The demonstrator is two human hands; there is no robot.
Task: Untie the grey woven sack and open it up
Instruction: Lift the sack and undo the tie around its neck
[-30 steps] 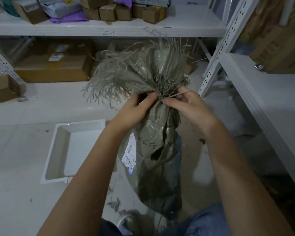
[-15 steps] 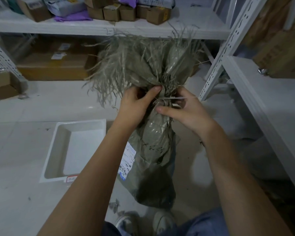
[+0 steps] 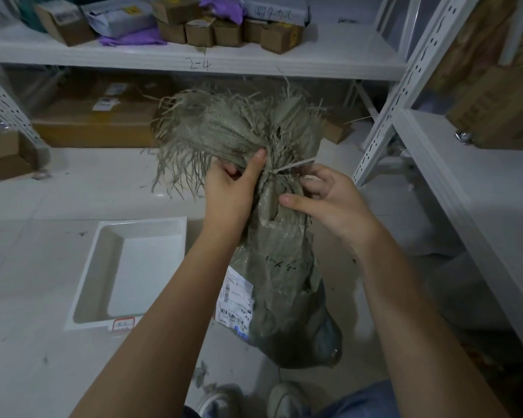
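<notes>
The grey woven sack (image 3: 281, 273) stands upright on the floor between my arms, a white shipping label (image 3: 234, 300) on its left side. Its frayed top (image 3: 224, 128) fans out above a tightly cinched neck. A pale tie (image 3: 290, 167) circles the neck and its loose end sticks out to the right. My left hand (image 3: 230, 191) grips the neck from the left, thumb pressed up against the bunched fabric. My right hand (image 3: 329, 200) is at the neck's right side, fingers curled around the tie and thumb on the sack just below it.
A white plastic tray (image 3: 109, 267) lies on the floor to the left. White metal shelving (image 3: 284, 64) with small cardboard boxes runs across the back, another shelf (image 3: 471, 182) on the right. Large boxes (image 3: 97, 122) sit under the back shelf. My shoes (image 3: 254, 399) are near the sack's base.
My left thumb has slid higher up the neck. My right hand has dropped lower and rotated, fingers now hooked at the tie. The sack is closer to me.
</notes>
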